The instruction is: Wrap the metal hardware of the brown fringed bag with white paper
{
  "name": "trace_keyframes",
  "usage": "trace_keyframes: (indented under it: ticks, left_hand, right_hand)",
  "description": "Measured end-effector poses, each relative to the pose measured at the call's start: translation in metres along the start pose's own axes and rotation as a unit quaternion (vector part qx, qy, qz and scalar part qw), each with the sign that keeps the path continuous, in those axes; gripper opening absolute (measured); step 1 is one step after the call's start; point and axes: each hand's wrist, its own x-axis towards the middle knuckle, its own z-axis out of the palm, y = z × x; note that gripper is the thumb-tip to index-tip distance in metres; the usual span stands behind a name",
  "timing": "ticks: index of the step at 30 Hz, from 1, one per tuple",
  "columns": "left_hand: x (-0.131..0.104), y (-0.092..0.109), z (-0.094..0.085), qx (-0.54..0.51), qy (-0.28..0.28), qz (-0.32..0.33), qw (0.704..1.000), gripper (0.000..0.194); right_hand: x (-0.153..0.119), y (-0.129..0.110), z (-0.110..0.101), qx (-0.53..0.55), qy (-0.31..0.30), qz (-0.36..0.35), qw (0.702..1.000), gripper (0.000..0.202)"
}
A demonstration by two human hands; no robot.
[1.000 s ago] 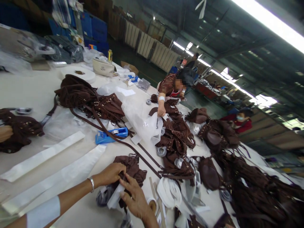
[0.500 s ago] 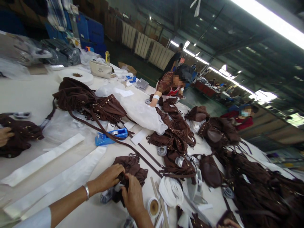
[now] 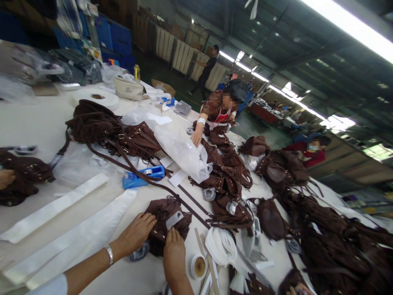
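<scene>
On a long white worktable (image 3: 37, 119) in a factory hall, left hand (image 3: 135, 233) and right hand (image 3: 173, 256) press flat on a small brown fringed suede bag (image 3: 166, 219), gripping nothing. A grey tape strip (image 3: 174, 219) already sits atop it; many brown bags (image 3: 322, 237) beyond lie unwrapped.

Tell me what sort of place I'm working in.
Likely a bag factory's packing floor: heaps of brown fringed bags on a long white table, a blue tape dispenser, co-workers alongside.
</scene>
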Motion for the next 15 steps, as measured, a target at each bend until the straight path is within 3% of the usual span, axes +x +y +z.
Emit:
trace_keyframes:
  ticks: [6, 15]
  left_hand:
    - [-0.008, -0.012, 0.017, 0.07, -0.001, 0.017, 0.997, 0.064]
    - [-0.014, -0.015, 0.017, 0.09, -0.019, 0.03, 0.995, 0.066]
  right_hand:
    - [-0.003, 0.003, -0.005, -0.052, -0.04, -0.027, 0.997, 0.05]
    - [-0.011, 0.01, -0.009, -0.056, -0.063, -0.04, 0.996, 0.049]
